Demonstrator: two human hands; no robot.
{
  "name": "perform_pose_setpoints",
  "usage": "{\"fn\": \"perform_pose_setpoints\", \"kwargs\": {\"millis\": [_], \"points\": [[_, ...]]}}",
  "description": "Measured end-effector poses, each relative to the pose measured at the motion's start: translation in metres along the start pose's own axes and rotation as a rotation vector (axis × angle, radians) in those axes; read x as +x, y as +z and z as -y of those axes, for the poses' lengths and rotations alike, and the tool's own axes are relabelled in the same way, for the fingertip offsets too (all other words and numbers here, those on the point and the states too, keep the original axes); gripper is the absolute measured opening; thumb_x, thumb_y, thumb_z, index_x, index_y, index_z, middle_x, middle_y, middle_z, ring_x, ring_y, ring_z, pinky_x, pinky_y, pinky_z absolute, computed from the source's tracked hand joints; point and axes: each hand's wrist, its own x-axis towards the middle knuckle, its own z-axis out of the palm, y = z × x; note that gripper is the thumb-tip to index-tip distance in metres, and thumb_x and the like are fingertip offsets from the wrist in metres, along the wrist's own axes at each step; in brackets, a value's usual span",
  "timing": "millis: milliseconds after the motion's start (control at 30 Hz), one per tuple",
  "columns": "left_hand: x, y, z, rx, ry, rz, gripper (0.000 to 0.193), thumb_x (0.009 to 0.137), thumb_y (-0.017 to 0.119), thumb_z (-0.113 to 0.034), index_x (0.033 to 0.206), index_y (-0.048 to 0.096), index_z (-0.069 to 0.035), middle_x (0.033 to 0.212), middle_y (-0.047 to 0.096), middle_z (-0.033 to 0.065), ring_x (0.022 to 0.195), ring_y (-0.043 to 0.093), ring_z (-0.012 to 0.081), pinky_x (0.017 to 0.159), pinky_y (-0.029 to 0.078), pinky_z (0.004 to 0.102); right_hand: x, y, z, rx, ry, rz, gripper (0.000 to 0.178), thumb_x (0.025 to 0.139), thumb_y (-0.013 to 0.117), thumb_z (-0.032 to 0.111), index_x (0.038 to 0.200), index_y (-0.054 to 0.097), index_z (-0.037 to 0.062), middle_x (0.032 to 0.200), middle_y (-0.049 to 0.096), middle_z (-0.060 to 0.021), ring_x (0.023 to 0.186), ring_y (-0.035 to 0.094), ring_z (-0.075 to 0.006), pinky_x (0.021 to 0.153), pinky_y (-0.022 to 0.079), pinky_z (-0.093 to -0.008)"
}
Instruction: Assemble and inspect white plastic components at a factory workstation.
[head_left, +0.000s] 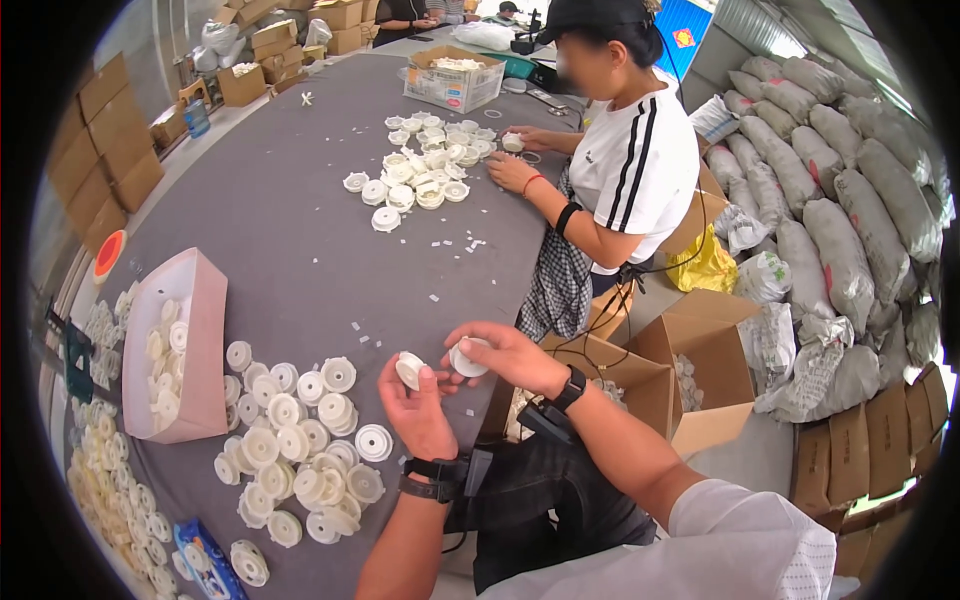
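Observation:
Near the table's edge, my left hand (420, 410) pinches a white round plastic part (408, 370) between thumb and fingers. Just to its right, my right hand (510, 358) grips a white plastic disc (469, 358), the thumb lying across its face. The two pieces are held close together but apart. Left of my hands lies a loose pile of white plastic wheel-shaped parts (312, 430) on the grey table cover (270, 200). A pinkish open box (205, 380) beyond that pile holds more white parts.
A co-worker (640, 170) at the table's right side handles similar parts beside a second pile (425, 165). A carton (455, 85) stands at the far end. Open cardboard boxes (690, 350) sit on the floor right of me. A blue packet (205, 560) lies near left.

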Motion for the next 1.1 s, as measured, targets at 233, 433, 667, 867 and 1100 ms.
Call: {"fn": "perform_pose_setpoints", "kwargs": {"millis": [233,433,667,867,1100], "points": [[0.001,0.003,-0.001,-0.044,-0.012,-0.023,0.046,0.102,0.066,-0.011,0.141,0.043,-0.001,0.124,0.057,0.0113,0.092,0.065,0.0176,0.074,0.055,0.0317,0.003,-0.005,-0.006,0.015,0.000,-0.011,0.029,0.110,0.055,0.034,0.121,0.057,0.0068,0.112,0.072,-0.0073,0.097,0.070,-0.0127,0.077,0.059,-0.0276],[0.000,0.001,-0.002,-0.019,-0.008,-0.004,0.044,0.104,0.064,-0.015,0.141,0.043,-0.003,0.125,0.057,0.0096,0.093,0.066,0.0174,0.076,0.056,0.0328,0.000,-0.003,-0.002,0.005,0.019,-0.018,0.030,0.109,0.056,0.036,0.116,0.059,0.0069,0.102,0.072,-0.0031,0.081,0.071,-0.0112,0.070,0.057,-0.0257],[-0.001,0.005,-0.004,-0.012,-0.023,-0.007,0.044,0.105,0.064,-0.017,0.142,0.043,-0.005,0.121,0.057,0.0083,0.091,0.065,0.0185,0.075,0.055,0.0327,-0.013,-0.021,0.010,-0.076,-0.001,-0.048,0.027,0.109,0.057,0.030,0.118,0.063,0.0049,0.104,0.072,-0.0064,0.087,0.071,-0.0130,0.076,0.057,-0.0271],[0.000,0.005,-0.005,0.002,-0.038,-0.021,0.041,0.105,0.063,-0.017,0.140,0.045,-0.005,0.117,0.058,0.0075,0.090,0.066,0.0195,0.073,0.055,0.0331,-0.063,-0.089,0.026,-0.754,-0.130,0.015,0.028,0.104,0.061,0.032,0.110,0.065,0.0051,0.091,0.069,-0.0130,0.088,0.068,-0.0264,0.080,0.053,-0.0389],[0.001,0.003,-0.004,-0.033,-0.043,-0.023,0.037,0.106,0.061,-0.017,0.139,0.046,-0.006,0.115,0.058,0.0070,0.088,0.066,0.0198,0.073,0.055,0.0338,-0.116,-0.115,-0.026,-1.285,0.324,-0.225,0.034,0.098,0.062,0.037,0.112,0.066,0.0063,0.099,0.071,-0.0213,0.100,0.068,-0.0403,0.087,0.053,-0.0498]]}}
